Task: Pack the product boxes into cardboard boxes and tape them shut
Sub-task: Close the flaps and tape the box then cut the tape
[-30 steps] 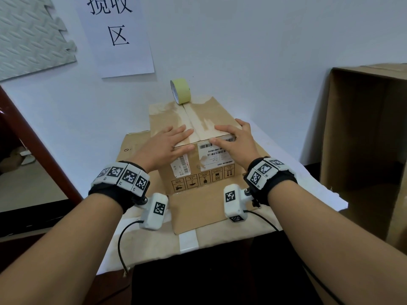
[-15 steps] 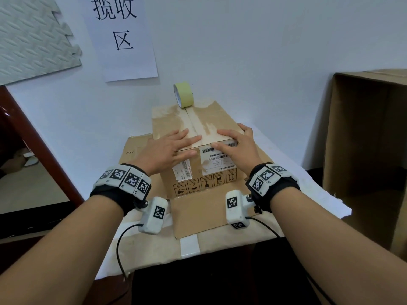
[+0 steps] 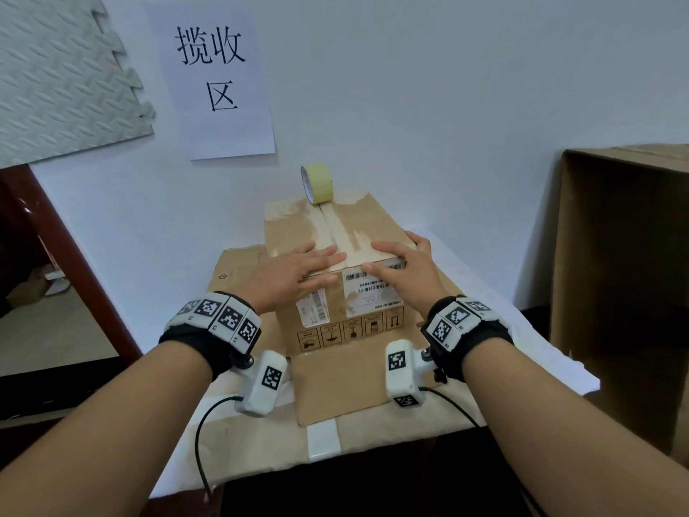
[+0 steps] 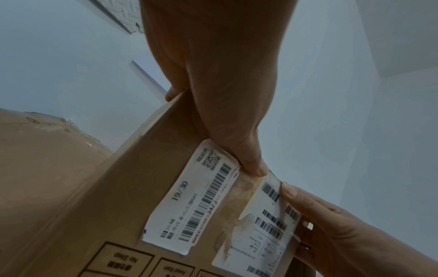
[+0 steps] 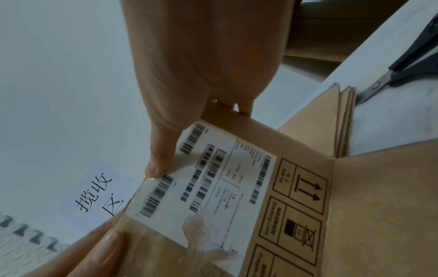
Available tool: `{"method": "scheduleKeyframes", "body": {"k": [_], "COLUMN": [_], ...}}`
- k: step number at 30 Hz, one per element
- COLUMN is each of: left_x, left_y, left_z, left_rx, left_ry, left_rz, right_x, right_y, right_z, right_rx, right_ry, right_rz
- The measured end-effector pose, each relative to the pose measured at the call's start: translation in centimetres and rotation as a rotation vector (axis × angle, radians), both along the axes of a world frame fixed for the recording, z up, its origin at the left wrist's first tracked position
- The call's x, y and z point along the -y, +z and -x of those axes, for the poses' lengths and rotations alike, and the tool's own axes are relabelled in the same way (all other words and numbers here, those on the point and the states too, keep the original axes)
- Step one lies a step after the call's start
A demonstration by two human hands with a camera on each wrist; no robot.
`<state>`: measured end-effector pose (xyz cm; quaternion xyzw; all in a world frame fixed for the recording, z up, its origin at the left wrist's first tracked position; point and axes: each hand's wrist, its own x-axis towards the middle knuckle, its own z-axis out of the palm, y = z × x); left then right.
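A brown cardboard box (image 3: 350, 330) with shipping labels stands on the table, its top flaps closed. A strip of tape (image 3: 335, 233) runs along the seam to a yellowish tape roll (image 3: 317, 182) standing on edge at the far end of the top. My left hand (image 3: 298, 270) lies flat on the near left of the top, fingers straight, thumb over the front edge (image 4: 251, 165). My right hand (image 3: 402, 270) presses flat on the near right, with its thumb on the label (image 5: 161, 159). The box's contents are hidden.
A flattened cardboard sheet (image 3: 335, 386) lies under the box on the white-covered table (image 3: 522, 348). A large open cardboard box (image 3: 626, 274) stands at the right. Scissors (image 5: 403, 65) lie right of the box. A paper sign (image 3: 212, 76) hangs on the wall behind.
Both hands stay flat on the box top in about the same spots. The head view has shifted slightly, so everything sits a little lower in the frame.
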<state>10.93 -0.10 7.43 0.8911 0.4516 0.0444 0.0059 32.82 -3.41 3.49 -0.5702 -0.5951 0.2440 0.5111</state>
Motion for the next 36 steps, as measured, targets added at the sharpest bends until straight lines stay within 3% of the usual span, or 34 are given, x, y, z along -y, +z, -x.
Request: {"method": "scheduleKeyframes", "body": {"k": [11, 16, 21, 25, 29, 36], "left_x": [-0.8, -1.2, -1.7, -2.0, -2.1, -2.8], "left_y": [0.3, 0.6, 0.8, 1.2, 1.8, 1.9], "left_z": [0.2, 0.4, 0.5, 0.6, 0.5, 0.5], "left_rx": [0.028, 0.048, 0.048, 0.027, 0.019, 0.044], "left_ry": [-0.115, -0.141, -0.168, -0.187, -0.214, -0.202], "left_rz": [-0.015, -0.001, 0.030, 0.057, 0.050, 0.069], "right_x": [0.4, -1.0, -3.6, -6.8, -10.2, -13.7], "right_y": [2.6, 7.2, 10.0, 12.2, 12.5, 12.2], "right_z": [0.1, 0.9, 2.6, 3.1, 3.5, 5.2], "right_rx": [0.118, 0.407, 0.151, -0.067, -0.298, -0.337], "right_ry": [-0.015, -0.089, -0.016, 0.105, 0.061, 0.083], "right_rz": [0.175, 0.292, 0.144, 0.276, 0.382, 0.469]}}
